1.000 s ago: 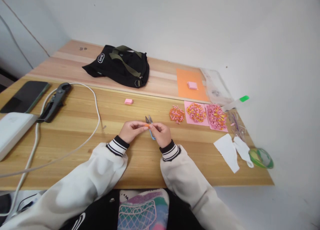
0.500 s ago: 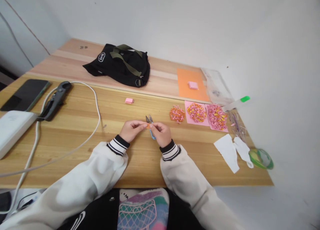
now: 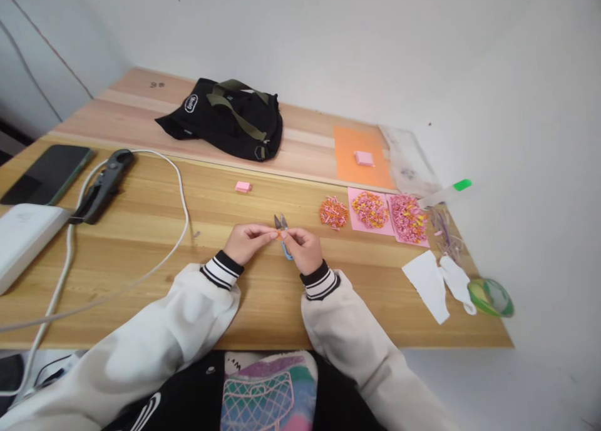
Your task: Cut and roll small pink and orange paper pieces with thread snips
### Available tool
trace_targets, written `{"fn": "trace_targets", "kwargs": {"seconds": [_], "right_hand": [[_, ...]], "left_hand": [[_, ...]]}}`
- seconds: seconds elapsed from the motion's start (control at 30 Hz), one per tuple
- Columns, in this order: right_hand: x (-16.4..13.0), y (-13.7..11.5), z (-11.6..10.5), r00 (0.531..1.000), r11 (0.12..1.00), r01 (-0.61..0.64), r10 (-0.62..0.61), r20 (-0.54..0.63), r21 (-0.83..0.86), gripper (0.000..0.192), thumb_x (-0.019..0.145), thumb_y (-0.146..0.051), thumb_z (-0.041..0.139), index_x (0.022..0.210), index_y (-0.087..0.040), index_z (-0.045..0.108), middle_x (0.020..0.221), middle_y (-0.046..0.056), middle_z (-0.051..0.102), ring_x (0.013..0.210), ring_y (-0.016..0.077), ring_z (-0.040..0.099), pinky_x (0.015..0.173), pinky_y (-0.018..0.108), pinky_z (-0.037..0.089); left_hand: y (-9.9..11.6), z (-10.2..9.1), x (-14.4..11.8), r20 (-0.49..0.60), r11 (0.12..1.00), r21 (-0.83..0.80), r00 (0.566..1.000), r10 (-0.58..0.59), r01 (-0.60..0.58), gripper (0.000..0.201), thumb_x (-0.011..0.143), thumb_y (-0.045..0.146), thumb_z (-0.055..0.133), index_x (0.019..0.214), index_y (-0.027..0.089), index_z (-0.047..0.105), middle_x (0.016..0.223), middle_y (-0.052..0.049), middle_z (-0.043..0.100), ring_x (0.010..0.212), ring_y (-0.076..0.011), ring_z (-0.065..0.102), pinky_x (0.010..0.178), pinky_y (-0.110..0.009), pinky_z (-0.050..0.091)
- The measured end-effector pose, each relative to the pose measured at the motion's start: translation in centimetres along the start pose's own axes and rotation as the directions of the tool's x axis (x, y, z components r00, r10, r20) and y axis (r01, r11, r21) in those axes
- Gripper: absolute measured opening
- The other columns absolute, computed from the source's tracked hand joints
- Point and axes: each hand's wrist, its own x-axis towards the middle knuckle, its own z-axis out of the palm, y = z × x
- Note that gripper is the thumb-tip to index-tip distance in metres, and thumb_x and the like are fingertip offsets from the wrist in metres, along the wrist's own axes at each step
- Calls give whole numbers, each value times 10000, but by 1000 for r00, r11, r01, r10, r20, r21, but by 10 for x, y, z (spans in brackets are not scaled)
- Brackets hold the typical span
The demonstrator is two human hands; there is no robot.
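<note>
My left hand (image 3: 247,242) and my right hand (image 3: 304,249) meet above the table, thumbs and forefingers pinched on a small orange piece (image 3: 278,234), probably paper. Most of that piece is hidden by the fingertips. Small thread snips (image 3: 287,252) with a light blue handle lie just under the fingers, blades pointing away from me. To the right sits a heap of short orange and pink rolled bits (image 3: 333,212). Two more heaps, one pink and yellow (image 3: 370,209) and one mostly pink (image 3: 408,218), rest on pink paper squares. A small pink stack (image 3: 243,186) lies beyond my hands.
A black bag (image 3: 235,118) lies at the back. An orange sheet (image 3: 345,162) carries another pink stack (image 3: 364,158). On the left are a phone (image 3: 47,174), a white box (image 3: 30,243) and a cable (image 3: 184,199). White paper pieces (image 3: 426,284) and a tape roll (image 3: 491,296) lie right.
Both hands hold nearly the same pose; the orange piece between the fingertips shows a little less. The whole view has shifted very slightly.
</note>
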Motion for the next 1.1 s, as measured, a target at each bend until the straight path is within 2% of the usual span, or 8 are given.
{"fn": "trace_targets", "kwargs": {"seconds": [0.2,0.47,0.73,1.1], "right_hand": [[1,0,-1,1000,1000,8,-8,-4,17,240,694,-381,578,711,-150,643,493,-24,516,426,79,404,416,219,346],[0,3,0,997,996,74,-71,40,-56,198,696,-339,577,717,-159,656,498,-23,526,431,79,408,424,216,350],[-1,-1,0,989,985,138,-131,74,-99,172,717,-306,565,730,-161,657,668,18,602,489,78,457,469,213,380],[-4,-6,-2,985,968,165,-152,81,-189,156,720,-300,573,720,-165,652,680,22,608,490,82,476,474,217,403]], "left_hand": [[1,-1,0,-32,1000,6,999,7,-7,231,513,332,745,643,145,704,725,-62,718,697,-183,654,706,-280,518],[-3,-1,2,-20,999,-32,1000,8,-9,247,498,341,753,618,134,688,671,-57,711,633,-161,639,661,-264,511],[-3,-2,2,-4,999,-48,1000,0,-1,239,489,331,760,588,134,668,613,-35,693,571,-132,605,598,-237,492],[-3,1,1,33,987,-140,997,-73,77,249,463,306,774,580,130,643,570,-12,668,527,-110,579,554,-221,473]]}}
